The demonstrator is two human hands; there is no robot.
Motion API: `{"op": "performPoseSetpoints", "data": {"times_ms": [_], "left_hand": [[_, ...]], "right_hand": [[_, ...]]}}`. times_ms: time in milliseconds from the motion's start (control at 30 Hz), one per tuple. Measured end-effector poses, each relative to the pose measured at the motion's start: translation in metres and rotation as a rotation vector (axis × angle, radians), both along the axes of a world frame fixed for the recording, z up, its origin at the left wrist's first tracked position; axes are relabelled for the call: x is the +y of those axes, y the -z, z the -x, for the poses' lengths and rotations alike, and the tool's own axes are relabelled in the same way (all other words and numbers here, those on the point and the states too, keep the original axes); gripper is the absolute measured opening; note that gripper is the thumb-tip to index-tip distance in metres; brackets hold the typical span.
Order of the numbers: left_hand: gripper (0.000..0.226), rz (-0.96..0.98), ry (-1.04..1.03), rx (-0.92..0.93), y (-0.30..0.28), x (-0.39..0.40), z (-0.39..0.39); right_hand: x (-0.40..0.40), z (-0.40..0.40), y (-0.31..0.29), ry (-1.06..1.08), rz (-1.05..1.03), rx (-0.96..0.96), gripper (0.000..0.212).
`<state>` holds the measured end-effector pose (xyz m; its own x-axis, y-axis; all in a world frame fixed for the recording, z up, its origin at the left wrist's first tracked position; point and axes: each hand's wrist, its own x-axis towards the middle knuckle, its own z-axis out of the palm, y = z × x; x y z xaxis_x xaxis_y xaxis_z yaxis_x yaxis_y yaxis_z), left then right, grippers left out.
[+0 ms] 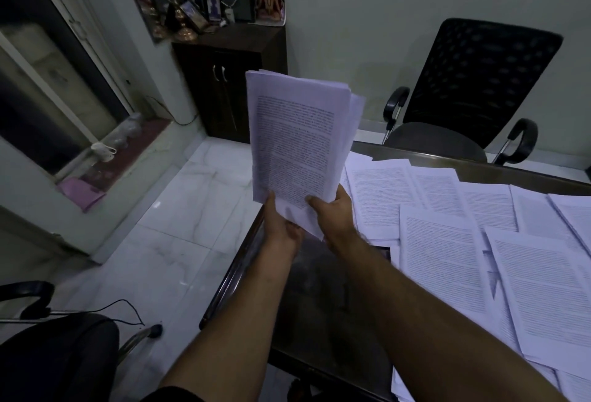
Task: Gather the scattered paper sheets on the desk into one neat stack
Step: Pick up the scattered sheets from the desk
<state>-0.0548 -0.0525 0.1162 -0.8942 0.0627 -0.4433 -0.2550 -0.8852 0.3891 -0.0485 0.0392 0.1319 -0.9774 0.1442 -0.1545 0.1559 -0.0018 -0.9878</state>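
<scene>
Above desk (319, 299) | 2 hands grip uneven printed stack (297, 145)

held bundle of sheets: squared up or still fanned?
Fanned. The held bundle shows offset sheet edges along its right side and top, and a loose corner juts below where the left hand and right hand grip it.

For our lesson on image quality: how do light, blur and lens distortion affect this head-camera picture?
Head view: dim, bluish light; the held stack of sheets is motion-blurred, its print unreadable; the wide lens bends the window frame and desk edge; the sheets on the desk look sharper.
</scene>
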Motion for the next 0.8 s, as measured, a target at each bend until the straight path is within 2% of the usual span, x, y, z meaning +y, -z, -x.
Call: {"op": "performPoseSetpoints", "data": {"times_ms": [67,133,167,300,367,400,500,567,667,733,800], "left_hand": [[0.071,0.252,0.063,-0.111,0.011,-0.009,0.004],[0.091,0.618,0.087,-0.351,0.019,-0.021,0.005],[0.097,0.849,0.033,-0.429,0.022,-0.028,0.005],[0.094,1.496,-0.111,-0.413,0.025,-0.06,0.012],[0.083,1.673,-0.101,-0.317,0.029,-0.075,0.019],[0.07,1.667,-0.045,-0.214,0.029,-0.079,0.023],[0.03,1.395,0.141,-0.002,0.032,-0.082,0.031],[0.024,1.298,0.174,-0.01,0.037,-0.083,0.027],[0.024,1.247,0.282,-0.048,0.056,-0.092,0.011],[0.02,1.287,0.39,-0.089,0.074,-0.102,-0.002],[0.015,1.389,0.489,-0.129,0.092,-0.112,-0.015]], "right_hand": [[0.003,0.002,0.004,0.002,-0.033,-0.002,0.038],[0.006,0.003,0.008,0.009,-0.071,-0.048,0.04],[0.007,0.002,0.011,0.011,-0.076,-0.074,0.04],[0.01,-0.003,0.027,-0.028,-0.075,-0.151,0.03],[0.012,-0.007,0.037,-0.03,-0.084,-0.164,0.029],[0.013,-0.011,0.042,-0.03,-0.077,-0.175,0.029],[0.012,-0.021,0.054,-0.044,-0.071,-0.248,0.032],[0.013,-0.025,0.06,-0.039,-0.055,-0.272,0.033],[0.017,-0.028,0.072,0.032,0.017,-0.298,0.047],[0.016,-0.033,0.082,0.048,0.037,-0.341,0.036],[0.011,-0.042,0.095,0.034,0.036,-0.421,0.039]]}}
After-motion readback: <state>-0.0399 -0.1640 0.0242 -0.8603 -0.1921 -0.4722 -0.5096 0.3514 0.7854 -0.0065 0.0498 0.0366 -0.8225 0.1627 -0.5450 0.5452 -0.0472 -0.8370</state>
